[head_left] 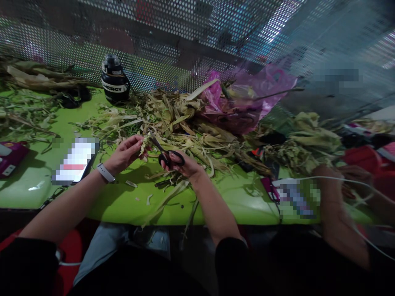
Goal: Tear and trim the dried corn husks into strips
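My left hand, with a pale band on its wrist, pinches a small cream-coloured braided piece of husk. My right hand is closed around the black handles of a pair of scissors. The blades point up and left, close beside the braided piece; whether they touch it I cannot tell. Behind both hands a heap of dried corn husks spreads over the green table. Small husk scraps lie on the table just in front of my hands.
A phone lies to the left, near a purple box. At the back stand a dark bottle and a pink plastic bag. On the right, another person's arm reaches over the table beside a white cable.
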Tool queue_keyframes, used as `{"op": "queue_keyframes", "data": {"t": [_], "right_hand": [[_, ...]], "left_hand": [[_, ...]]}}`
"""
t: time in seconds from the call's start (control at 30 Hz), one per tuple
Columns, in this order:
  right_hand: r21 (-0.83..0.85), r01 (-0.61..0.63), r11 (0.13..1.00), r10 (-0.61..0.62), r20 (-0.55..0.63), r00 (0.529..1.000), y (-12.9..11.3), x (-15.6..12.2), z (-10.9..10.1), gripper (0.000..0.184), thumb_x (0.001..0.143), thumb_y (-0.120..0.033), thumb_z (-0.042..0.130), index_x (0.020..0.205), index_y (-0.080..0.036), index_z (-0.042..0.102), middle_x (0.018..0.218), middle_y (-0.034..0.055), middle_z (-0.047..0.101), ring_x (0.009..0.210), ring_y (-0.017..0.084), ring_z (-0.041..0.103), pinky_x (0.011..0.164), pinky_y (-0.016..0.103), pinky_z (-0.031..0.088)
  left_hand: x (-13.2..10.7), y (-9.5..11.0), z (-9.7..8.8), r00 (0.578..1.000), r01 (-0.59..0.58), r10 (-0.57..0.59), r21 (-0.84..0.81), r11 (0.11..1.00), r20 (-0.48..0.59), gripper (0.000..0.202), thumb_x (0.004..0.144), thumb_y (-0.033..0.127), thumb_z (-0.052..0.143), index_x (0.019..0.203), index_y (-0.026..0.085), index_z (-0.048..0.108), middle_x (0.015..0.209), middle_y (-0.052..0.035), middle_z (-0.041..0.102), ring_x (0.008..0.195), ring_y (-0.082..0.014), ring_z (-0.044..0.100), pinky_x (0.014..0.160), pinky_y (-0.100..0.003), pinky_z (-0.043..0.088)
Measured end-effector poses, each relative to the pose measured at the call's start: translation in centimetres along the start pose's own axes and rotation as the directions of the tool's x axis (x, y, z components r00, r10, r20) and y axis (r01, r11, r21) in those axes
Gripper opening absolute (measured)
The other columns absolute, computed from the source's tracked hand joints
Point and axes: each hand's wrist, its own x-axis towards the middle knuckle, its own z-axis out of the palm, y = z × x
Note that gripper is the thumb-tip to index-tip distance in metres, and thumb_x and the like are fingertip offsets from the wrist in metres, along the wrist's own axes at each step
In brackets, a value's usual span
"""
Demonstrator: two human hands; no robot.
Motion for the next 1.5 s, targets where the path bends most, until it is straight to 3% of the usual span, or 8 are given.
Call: {"op": "queue_keyframes", "data": {"t": [0.37,0.57,0.67,0.8,0.97,1.2,1.5], "right_hand": [[-0.031,0.019,0.999,-0.019,0.012,1.0,-0.2,-0.3,0.1,0.056,0.06,-0.068,0.075,0.071,-0.014,0.065,0.068,0.0031,0.065,0.052,0.006,0.052,0.039,0.016,0.029],[-0.068,0.018,0.998,-0.016,0.024,1.0,-0.6,-0.6,0.3,0.059,0.058,-0.071,0.074,0.069,-0.014,0.067,0.066,0.0029,0.065,0.05,0.006,0.049,0.044,0.018,0.036],[-0.08,0.017,0.997,-0.013,0.045,0.999,-0.9,-0.6,0.3,0.059,0.057,-0.071,0.075,0.067,-0.014,0.067,0.064,0.0019,0.064,0.048,0.006,0.048,0.046,0.019,0.04],[-0.122,0.013,0.992,-0.008,0.043,0.999,-1.1,-0.6,0.4,0.058,0.057,-0.072,0.074,0.066,-0.014,0.067,0.063,0.0018,0.063,0.051,0.007,0.051,0.044,0.019,0.037],[-0.136,0.018,0.99,-0.009,0.063,0.998,-1.1,-0.7,0.3,0.056,0.062,-0.069,0.071,0.067,-0.014,0.066,0.064,0.0021,0.062,0.052,0.008,0.05,0.046,0.021,0.038],[-0.104,0.03,0.994,-0.021,0.093,0.995,-0.8,-0.7,0.3,0.052,0.068,-0.066,0.07,0.07,-0.014,0.067,0.064,0.0014,0.061,0.049,0.006,0.046,0.046,0.02,0.038],[-0.088,0.012,0.996,-0.007,0.058,0.998,-0.6,-0.6,0.2,0.053,0.063,-0.066,0.073,0.068,-0.014,0.067,0.065,0.0022,0.064,0.05,0.007,0.05,0.046,0.02,0.039]], "left_hand": [[0.2,-0.6,-0.9,0.999,0.009,-0.01,0.031,0.999,0.042,0.026,0.078,0.036,0.078,0.093,0.016,0.069,0.078,-0.0042,0.069,0.064,-0.0113,0.063,0.061,-0.023,0.054],[0.3,-0.5,-0.9,0.999,0.02,-0.021,-0.034,0.999,-0.027,0.033,0.068,0.034,0.086,0.09,0.016,0.069,0.075,-0.0035,0.069,0.061,-0.0114,0.062,0.055,-0.022,0.05],[0.2,-0.3,-0.7,1.0,0.02,-0.019,-0.033,0.999,0.004,0.032,0.068,0.034,0.085,0.086,0.014,0.068,0.068,-0.0036,0.067,0.054,-0.0092,0.057,0.052,-0.021,0.046],[0.1,-0.2,-0.7,0.998,0.029,-0.027,-0.043,0.999,0.052,0.03,0.072,0.037,0.083,0.076,0.014,0.064,0.058,-0.0018,0.061,0.049,-0.0079,0.052,0.052,-0.021,0.044],[0.0,-0.3,-0.9,0.998,0.06,-0.06,-0.02,0.998,0.027,0.039,0.081,0.036,0.076,0.057,0.013,0.055,0.049,-0.0001,0.051,0.043,-0.0046,0.044,0.051,-0.02,0.042],[0.0,-0.2,-0.8,0.993,0.118,-0.119,-0.083,0.99,-0.007,0.038,0.085,0.031,0.072,0.058,0.014,0.051,0.046,0.0036,0.043,0.04,-0.0031,0.036,0.048,-0.017,0.038],[0.2,-0.1,-0.6,0.994,0.111,-0.112,-0.083,0.99,-0.012,0.037,0.087,0.031,0.071,0.059,0.014,0.051,0.045,0.0035,0.043,0.039,-0.0026,0.035,0.046,-0.015,0.037]]}}
